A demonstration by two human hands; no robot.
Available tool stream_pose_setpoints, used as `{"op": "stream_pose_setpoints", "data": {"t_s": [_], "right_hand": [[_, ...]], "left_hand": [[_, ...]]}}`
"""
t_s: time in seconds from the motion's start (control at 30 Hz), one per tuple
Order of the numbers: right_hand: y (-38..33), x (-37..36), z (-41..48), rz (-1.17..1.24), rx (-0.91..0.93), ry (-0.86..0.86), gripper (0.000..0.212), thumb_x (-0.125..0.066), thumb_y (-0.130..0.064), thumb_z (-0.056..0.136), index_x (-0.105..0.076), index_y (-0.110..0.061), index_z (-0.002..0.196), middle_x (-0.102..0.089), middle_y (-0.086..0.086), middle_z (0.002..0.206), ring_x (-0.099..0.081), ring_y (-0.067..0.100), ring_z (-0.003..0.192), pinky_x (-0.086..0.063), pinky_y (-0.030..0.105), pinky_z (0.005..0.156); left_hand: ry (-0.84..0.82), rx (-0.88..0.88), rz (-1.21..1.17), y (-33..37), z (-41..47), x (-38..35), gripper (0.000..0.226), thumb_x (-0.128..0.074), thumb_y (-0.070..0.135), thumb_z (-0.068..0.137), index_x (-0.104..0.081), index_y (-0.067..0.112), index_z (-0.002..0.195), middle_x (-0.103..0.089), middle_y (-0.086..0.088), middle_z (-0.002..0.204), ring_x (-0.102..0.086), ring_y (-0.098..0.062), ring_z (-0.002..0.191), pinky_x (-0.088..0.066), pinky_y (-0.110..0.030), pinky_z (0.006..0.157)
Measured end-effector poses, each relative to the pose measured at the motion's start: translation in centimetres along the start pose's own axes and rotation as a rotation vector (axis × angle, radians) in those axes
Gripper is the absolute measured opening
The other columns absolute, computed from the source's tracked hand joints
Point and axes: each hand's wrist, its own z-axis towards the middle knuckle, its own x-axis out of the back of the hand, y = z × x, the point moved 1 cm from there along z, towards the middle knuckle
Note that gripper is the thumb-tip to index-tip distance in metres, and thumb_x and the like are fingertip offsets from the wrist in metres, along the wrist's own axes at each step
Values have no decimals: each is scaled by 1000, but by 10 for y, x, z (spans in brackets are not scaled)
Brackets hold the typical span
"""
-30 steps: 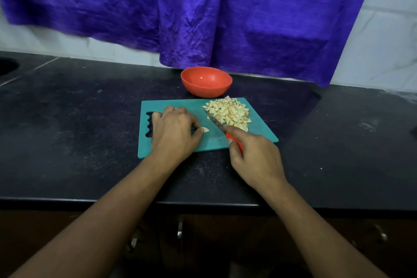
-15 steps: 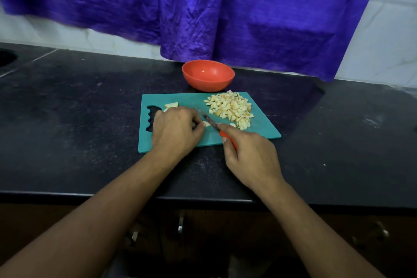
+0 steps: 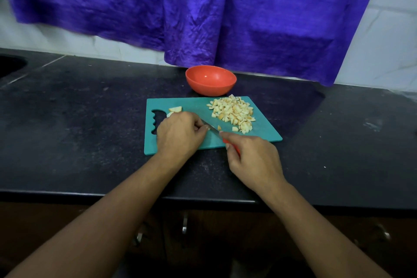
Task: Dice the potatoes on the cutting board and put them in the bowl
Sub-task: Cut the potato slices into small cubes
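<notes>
The knife (image 3: 211,129) is held in the right hand (image 3: 252,160), with the fingers wrapped round its red handle. The blade lies low across the green cutting board (image 3: 261,134) and points at the left hand (image 3: 179,134). The left hand is set down on the board with its fingers curled under, right beside the blade. What is under it is hidden, so it cannot be told if a piece is held there.

A big pile of diced potato (image 3: 232,111) is seen on the far right part of the board. One bigger potato piece (image 3: 175,109) is left uncut at the far left, near the handle hole, and a pale bit peeks out just beside the left hand.

Raw potato is thought to be hard and a bit wet on the cut sides, so it can slip. A big piece is best laid flat side down and pressed from the top, with the fingertips tucked away from the blade. The small cubes are light and can roll off. They are best scooped up in handfuls, or the board can be tipped and the cubes pushed off with the knife.

The orange bowl (image 3: 211,79) is stood on the black table (image 3: 79,119), just behind the board. Nothing is seen in it, so no potato has been put in yet.
</notes>
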Motion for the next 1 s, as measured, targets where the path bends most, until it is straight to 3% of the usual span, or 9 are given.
{"op": "stream_pose_setpoints", "data": {"t_s": [0.17, 0.4, 0.67, 0.87, 1.0], "right_hand": [[-2, 2, 0, 77, -6, 82, 38, -54, -33, 102, -61, -38, 138, -50, -21, 77, -44, 1, 58, -30, 17, 52], [-4, -1, 2, 7, 57, 1, 39, -47, -37, 103, -55, -40, 141, -71, -12, 94, -62, 7, 78, -52, 31, 64], [0, -3, 2, -8, 64, -30, 41, -49, -37, 102, -57, -42, 141, -70, -13, 88, -60, 7, 72, -53, 33, 66], [5, 0, 1, 137, -8, 81, 37, -54, -36, 101, -60, -42, 138, -64, -18, 81, -50, -1, 60, -30, 15, 54], [3, -2, 2, 96, 58, 17, 38, -52, -38, 102, -58, -42, 140, -71, -15, 95, -61, 4, 77, -51, 25, 66]], "left_hand": [[7, 4, 13, -1, 1, -1, 22, -69, 50, 91, -76, 29, 91, -73, 11, 83, -68, -13, 80, -59, -39, 74], [3, -16, -10, -1, -1, 1, 14, -69, 40, 91, -77, 29, 90, -72, 12, 82, -67, -13, 78, -58, -36, 71], [3, -2, -39, 0, -3, 3, 13, -70, 39, 91, -77, 28, 87, -71, 14, 77, -66, -9, 74, -58, -36, 70], [-7, 0, -55, -3, -2, 4, 11, -71, 36, 91, -77, 27, 91, -72, 13, 83, -66, -8, 78, -59, -36, 75], [-12, -6, -71, -3, -3, 4, 9, -70, 32, 91, -79, 28, 94, -72, 12, 82, -65, -8, 76, -56, -33, 71]]}}
